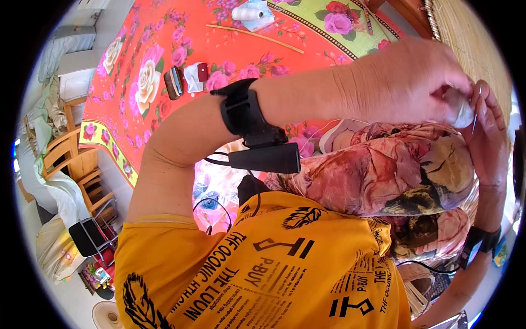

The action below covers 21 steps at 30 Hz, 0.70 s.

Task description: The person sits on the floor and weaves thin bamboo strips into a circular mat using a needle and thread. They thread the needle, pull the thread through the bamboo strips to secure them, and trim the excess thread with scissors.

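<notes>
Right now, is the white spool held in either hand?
No: the spool lies on its side, well away from the left hand and the right hand.

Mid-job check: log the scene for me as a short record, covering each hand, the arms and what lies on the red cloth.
left hand: fingers at a pale thing, blurred
right hand: close beside it, thin shiny sliver at the fingers
arms: black band on left and right
red cloth: flowered; bears white spool, thin stick
unclear: what the pale thing is
</notes>
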Each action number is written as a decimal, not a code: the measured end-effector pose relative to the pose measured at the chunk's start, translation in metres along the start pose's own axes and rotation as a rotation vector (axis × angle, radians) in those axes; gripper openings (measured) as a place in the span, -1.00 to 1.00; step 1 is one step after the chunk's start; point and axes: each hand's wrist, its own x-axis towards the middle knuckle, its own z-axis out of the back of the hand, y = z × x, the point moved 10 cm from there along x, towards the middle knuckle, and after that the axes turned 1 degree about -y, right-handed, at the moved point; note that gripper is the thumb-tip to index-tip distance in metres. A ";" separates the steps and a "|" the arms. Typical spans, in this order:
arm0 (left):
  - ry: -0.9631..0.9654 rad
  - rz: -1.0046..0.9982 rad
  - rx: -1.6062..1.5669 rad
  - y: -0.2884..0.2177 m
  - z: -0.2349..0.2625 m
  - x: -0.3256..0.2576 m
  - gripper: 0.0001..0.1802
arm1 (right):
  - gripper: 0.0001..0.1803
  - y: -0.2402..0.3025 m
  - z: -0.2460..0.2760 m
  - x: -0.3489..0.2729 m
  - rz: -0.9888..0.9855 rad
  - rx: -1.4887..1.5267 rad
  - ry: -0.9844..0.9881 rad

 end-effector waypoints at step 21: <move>0.582 1.133 -0.513 0.045 0.008 -0.264 -0.83 | -0.81 0.008 0.011 -0.022 0.203 0.280 -0.178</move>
